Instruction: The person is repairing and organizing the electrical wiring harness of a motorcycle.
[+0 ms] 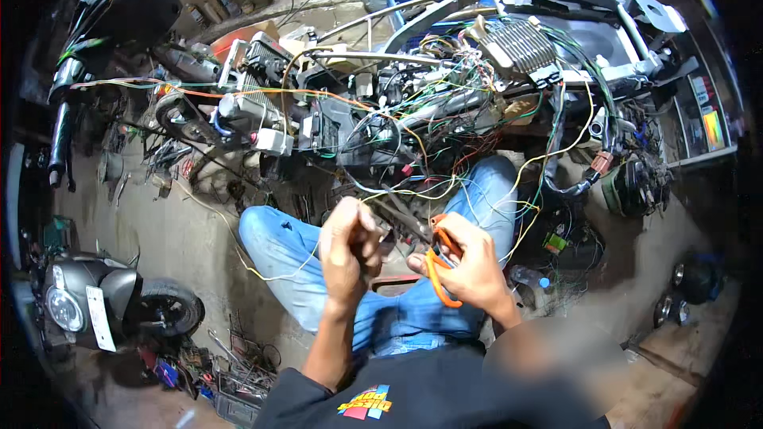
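My left hand (350,246) is closed in a pinch above my left thigh. A thin pale-yellow wire (266,278) loops from the left and runs up to it. In my right hand (473,258), just to the right, is a pair of orange-handled pliers (437,274). My fingers wrap the handles, and the tool's jaws are hard to make out. The hands are apart. Beyond them stretches a stripped motorcycle frame (429,16), with a tangled wiring harness (445,103) of many colours hanging over it and down toward my knees.
A finned metal part (520,52) sits on the frame. A dark scooter (87,302) stands at left. Tools lie in a crate (238,397) at lower left. A blue-capped bottle (528,278) lies beside my right knee, and a glass-fronted case (703,111) stands at far right.
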Tool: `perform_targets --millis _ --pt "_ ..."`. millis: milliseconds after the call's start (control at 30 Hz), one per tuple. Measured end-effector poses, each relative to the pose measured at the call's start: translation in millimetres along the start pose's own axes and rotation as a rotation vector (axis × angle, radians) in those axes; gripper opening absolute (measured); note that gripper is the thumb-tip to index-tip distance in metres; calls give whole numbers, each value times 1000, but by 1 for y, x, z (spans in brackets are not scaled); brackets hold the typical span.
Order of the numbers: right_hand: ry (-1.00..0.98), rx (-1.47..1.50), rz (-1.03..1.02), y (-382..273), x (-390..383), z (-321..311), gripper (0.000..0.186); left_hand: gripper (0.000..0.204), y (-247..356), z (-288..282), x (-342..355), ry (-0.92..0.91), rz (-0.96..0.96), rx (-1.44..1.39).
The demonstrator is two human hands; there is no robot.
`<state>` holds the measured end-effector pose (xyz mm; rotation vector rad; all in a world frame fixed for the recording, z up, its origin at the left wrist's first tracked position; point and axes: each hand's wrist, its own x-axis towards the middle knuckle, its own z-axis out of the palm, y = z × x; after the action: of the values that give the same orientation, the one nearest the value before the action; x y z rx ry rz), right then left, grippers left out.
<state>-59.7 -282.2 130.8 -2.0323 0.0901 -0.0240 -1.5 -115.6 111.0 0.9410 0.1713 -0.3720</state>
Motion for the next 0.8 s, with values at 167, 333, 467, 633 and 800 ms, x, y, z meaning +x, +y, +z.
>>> perform_targets --millis 167,333,467,633,800 --pt "385 312 -48 51 -31 -22 24 29 27 -37 42 144 137 19" --pt "696 418 28 91 -75 -61 31 32 23 -81 110 150 96 89" --pt "831 -157 5 178 -140 -70 29 30 16 -89 161 52 48 303" --pt "1034 269 561 188 -183 -52 28 27 18 -73 213 -40 37 599" --pt "919 -555 658 205 -238 -5 33 26 26 -55 266 -194 -35 1056"
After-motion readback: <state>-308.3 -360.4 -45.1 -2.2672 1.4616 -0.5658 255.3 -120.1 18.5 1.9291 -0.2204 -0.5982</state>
